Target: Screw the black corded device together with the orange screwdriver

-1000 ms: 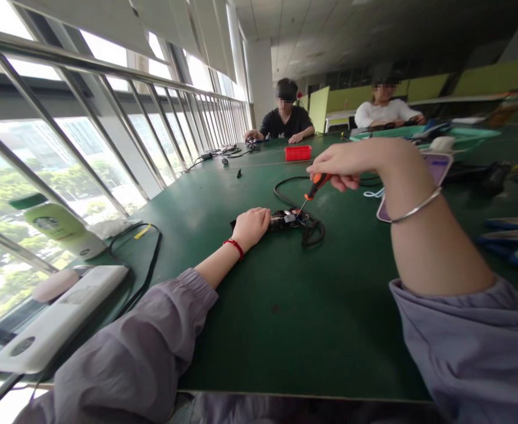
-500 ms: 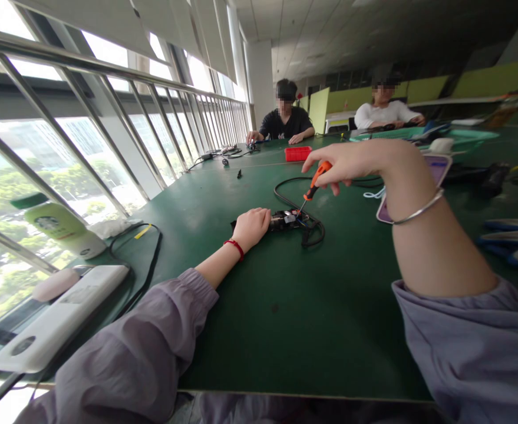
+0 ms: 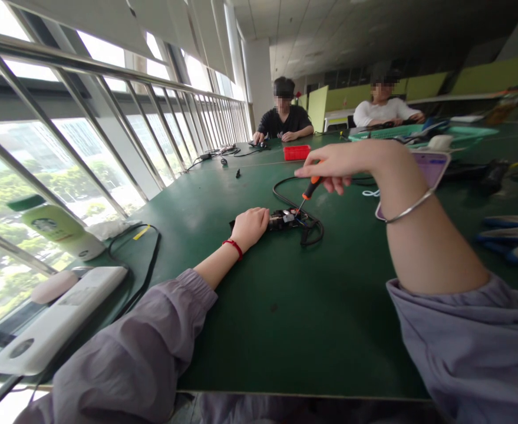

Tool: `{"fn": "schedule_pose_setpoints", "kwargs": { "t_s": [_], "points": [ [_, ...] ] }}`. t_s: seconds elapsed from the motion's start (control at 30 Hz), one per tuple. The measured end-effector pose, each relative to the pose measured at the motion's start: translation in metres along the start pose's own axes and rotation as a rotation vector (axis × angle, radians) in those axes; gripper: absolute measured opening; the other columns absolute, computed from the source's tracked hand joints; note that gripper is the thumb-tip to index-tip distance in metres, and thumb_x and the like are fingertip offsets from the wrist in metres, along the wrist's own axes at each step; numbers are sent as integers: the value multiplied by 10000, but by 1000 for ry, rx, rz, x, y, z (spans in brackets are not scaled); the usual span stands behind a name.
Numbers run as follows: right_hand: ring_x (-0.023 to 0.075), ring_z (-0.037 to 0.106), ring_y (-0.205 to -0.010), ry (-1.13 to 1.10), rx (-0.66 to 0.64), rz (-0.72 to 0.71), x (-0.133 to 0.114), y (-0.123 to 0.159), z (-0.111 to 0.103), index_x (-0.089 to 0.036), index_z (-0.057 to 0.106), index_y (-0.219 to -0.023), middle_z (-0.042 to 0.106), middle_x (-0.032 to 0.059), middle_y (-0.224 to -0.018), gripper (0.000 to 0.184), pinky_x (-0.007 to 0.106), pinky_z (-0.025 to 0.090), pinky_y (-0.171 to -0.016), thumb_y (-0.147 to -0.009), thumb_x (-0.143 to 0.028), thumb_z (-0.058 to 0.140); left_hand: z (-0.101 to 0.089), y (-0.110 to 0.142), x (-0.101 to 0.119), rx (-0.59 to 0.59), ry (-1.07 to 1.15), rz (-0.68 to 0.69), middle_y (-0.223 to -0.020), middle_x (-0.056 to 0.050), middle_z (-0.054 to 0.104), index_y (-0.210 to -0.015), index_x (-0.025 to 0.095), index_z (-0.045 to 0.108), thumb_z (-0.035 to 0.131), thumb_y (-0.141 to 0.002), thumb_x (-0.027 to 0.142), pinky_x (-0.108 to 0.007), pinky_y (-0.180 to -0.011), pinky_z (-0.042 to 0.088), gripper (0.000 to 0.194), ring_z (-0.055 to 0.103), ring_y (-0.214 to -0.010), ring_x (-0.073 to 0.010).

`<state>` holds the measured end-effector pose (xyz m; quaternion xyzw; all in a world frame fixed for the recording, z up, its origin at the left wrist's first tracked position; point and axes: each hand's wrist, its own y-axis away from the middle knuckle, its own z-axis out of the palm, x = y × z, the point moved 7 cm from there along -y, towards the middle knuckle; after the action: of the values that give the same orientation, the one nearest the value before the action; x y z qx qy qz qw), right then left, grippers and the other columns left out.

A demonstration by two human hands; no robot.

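Note:
My left hand (image 3: 250,227) is closed on the left end of a small black electronic device (image 3: 285,220) that lies on the green table (image 3: 285,306). A black cable (image 3: 303,232) loops from the device. My right hand (image 3: 342,165) pinches the orange and black handle of a small screwdriver (image 3: 309,189). The screwdriver slants down, with its thin tip on the top of the device. A silver bangle circles my right wrist and a red cord my left wrist.
A red tray (image 3: 297,152) sits farther back on the table. A purple phone (image 3: 431,168) lies behind my right wrist, blue-and-white gloves (image 3: 510,235) at the right. A white power strip (image 3: 55,321), a green-capped bottle (image 3: 59,229) and black cables lie at the left. Two people sit at the far end.
My right hand's fingers have shifted on the screwdriver handle, which tilted up and then came back down. The tip stays on the device. My left hand has not moved.

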<state>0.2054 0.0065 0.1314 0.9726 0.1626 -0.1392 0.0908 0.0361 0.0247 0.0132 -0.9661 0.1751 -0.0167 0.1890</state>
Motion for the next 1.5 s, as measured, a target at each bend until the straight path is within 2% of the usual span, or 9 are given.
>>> {"fn": "schedule_pose_setpoints", "kwargs": {
  "t_s": [0.1, 0.3, 0.47, 0.63, 0.87, 1.07, 1.27, 1.4, 1.5],
  "points": [
    [157, 547, -466, 3, 19, 46, 5, -1, -1, -153, 557, -1123, 598, 44, -581, 522, 303, 430, -519, -884, -560, 335, 0, 0, 0, 6, -6, 10, -907, -50, 654, -833, 179, 591, 219, -972, 315, -255, -648, 379, 420, 599, -847, -171],
    [187, 624, -641, -14, 33, -65, -7, 1, -2, -219, 473, -1250, 653, 35, -724, 480, 277, 442, -544, -818, -412, 549, -3, 1, -1, -12, -4, -2, -900, -54, 652, -843, 180, 588, 219, -972, 314, -255, -654, 379, 413, 598, -845, -172],
    [156, 564, -502, 38, 47, -9, -12, 0, -1, -166, 573, -1124, 605, 41, -612, 457, 297, 420, -547, -894, -497, 359, -3, 2, -1, -23, -15, 1, -915, -55, 653, -860, 184, 591, 217, -972, 309, -254, -661, 384, 410, 596, -861, -171],
    [183, 587, -567, 108, 45, -55, -12, 4, -1, -240, 469, -1262, 620, 10, -606, 473, 283, 402, -521, -816, -385, 532, 0, 0, -2, -18, 4, -11, -931, -55, 654, -861, 183, 597, 218, -972, 318, -246, -677, 391, 418, 596, -867, -166],
    [167, 549, -481, 72, -28, 88, 0, 6, 2, -143, 574, -1083, 600, 55, -586, 491, 308, 433, -521, -877, -528, 351, 0, 0, -1, -5, 8, 0, -918, -58, 653, -843, 181, 594, 224, -971, 316, -249, -684, 395, 414, 598, -862, -174],
    [196, 607, -582, 126, -17, -26, -5, 5, 0, -225, 477, -1233, 615, 12, -600, 512, 289, 426, -505, -796, -475, 564, 2, 0, -2, -26, -4, -14, -931, -60, 653, -857, 182, 596, 220, -971, 319, -246, -691, 398, 416, 595, -871, -170],
    [162, 543, -479, 56, -16, 86, 2, 3, 1, -166, 585, -1068, 558, 34, -559, 561, 309, 423, -517, -857, -623, 338, 0, 0, -1, -5, 3, -1, -907, -55, 655, -834, 183, 593, 228, -971, 315, -253, -673, 395, 412, 601, -860, -177],
    [165, 586, -550, 74, 0, 11, -2, 3, -1, -222, 483, -1221, 598, 10, -627, 453, 269, 393, -508, -826, -434, 543, 0, 0, -1, 2, -9, -4, -899, -51, 655, -823, 182, 586, 226, -970, 315, -251, -656, 383, 411, 601, -849, -170],
    [187, 612, -599, 76, 15, 3, -3, 3, -2, -231, 469, -1241, 629, 20, -669, 513, 275, 405, -522, -803, -483, 554, 1, 0, -1, 6, -6, 2, -893, -50, 655, -812, 183, 580, 224, -969, 314, -253, -645, 376, 410, 599, -837, -171]
  ]
}}
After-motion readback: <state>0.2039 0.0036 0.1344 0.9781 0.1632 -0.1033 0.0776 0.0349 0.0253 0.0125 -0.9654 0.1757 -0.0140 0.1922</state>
